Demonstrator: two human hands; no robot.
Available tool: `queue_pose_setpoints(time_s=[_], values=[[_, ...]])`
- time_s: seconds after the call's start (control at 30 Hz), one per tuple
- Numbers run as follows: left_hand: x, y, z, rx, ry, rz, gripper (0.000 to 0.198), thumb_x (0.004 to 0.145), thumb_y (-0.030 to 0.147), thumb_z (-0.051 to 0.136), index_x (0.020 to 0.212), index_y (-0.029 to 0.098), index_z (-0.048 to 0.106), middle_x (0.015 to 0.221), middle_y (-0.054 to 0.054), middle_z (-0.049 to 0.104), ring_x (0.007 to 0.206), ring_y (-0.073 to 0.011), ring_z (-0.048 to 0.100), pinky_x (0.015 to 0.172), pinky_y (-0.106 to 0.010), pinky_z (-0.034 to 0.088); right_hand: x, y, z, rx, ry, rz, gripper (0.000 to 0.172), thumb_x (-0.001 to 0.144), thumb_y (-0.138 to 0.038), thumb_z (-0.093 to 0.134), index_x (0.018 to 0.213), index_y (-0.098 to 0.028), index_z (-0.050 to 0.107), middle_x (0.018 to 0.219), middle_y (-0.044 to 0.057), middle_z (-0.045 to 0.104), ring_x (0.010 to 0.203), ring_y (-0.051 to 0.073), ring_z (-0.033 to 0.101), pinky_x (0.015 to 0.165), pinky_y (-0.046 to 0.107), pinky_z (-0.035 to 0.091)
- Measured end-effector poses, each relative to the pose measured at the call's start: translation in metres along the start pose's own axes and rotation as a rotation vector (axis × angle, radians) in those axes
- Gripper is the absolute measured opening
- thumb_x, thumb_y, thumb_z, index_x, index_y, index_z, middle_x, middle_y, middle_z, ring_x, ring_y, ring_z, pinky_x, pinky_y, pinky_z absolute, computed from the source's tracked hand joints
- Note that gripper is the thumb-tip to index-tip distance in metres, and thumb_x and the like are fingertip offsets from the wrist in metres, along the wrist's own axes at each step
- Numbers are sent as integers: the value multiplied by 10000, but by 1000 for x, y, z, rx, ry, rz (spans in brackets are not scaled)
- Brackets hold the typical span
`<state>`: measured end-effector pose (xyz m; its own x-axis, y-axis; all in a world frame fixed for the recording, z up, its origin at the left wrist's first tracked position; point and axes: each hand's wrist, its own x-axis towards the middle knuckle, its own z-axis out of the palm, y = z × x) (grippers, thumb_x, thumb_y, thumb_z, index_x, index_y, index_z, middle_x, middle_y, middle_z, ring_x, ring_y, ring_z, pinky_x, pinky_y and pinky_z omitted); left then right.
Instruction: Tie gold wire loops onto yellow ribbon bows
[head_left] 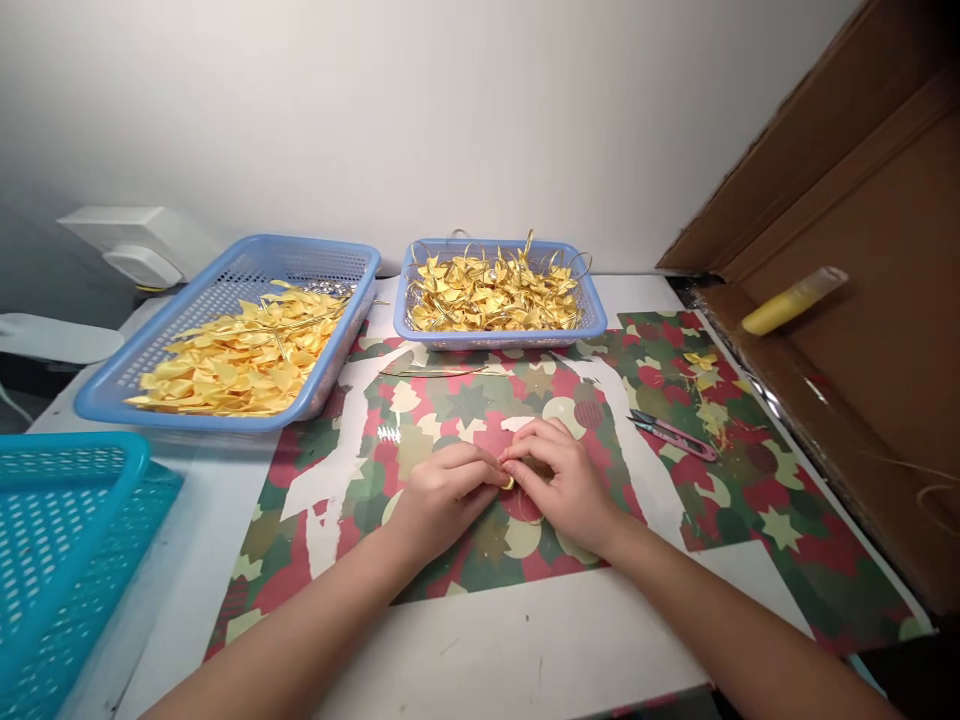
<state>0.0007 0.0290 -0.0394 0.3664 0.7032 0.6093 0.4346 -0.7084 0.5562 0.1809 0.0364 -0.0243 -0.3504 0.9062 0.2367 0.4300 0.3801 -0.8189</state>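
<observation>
Ideally, the left hand [454, 487] and right hand [564, 478], both pinching the small yellow piece [508, 483], should work close together, gently, to avoid creases.

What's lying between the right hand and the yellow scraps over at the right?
The head view shows a torn white strip and the pink-handled snips between the right hand and the yellow scraps.
</observation>
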Motion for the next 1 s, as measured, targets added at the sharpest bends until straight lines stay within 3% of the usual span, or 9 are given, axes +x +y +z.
queue_pose_setpoints(time_s=[0.13,0.27,0.5,0.77,0.87,1.0], values=[[7,3,-5,-43,67,10,121,824,88,670,771,193,699,738,-14,722,672,-120,700,634,-203,593,2,-8,-2,135,43,-39,187,921,-141,528,788,-220,633,861,25,667,905,183,574,793,333,460],[14,7,-8,-80,147,38,133,796,67,690,750,191,701,726,-11,736,684,-127,713,658,-211,594,5,-12,-4,275,105,28,134,924,-236,560,845,-234,668,885,21,696,876,170,630,771,309,483],[16,8,-6,-116,176,-11,127,779,78,688,725,191,710,734,-23,753,679,-139,717,644,-224,583,8,-4,-9,303,28,122,83,848,-275,635,818,-218,685,894,34,716,898,193,645,759,313,468],[21,16,-10,-157,193,-64,130,767,97,685,699,201,722,722,-20,750,666,-140,702,634,-236,562,16,-18,-7,407,167,16,215,894,-404,580,810,-207,608,830,22,638,778,151,586,723,291,475],[22,17,-17,-191,138,-103,122,738,116,694,665,208,728,696,-13,746,652,-145,699,621,-236,554,34,-34,-27,472,300,-52,253,893,-464,578,830,-220,552,851,14,627,764,133,573,732,282,483],[25,7,-24,-215,112,-243,151,691,77,651,637,199,722,693,-18,738,656,-151,684,629,-246,540,55,-76,-84,622,377,-223,282,821,-482,685,826,-253,520,795,-18,653,667,118,563,602,262,463]])
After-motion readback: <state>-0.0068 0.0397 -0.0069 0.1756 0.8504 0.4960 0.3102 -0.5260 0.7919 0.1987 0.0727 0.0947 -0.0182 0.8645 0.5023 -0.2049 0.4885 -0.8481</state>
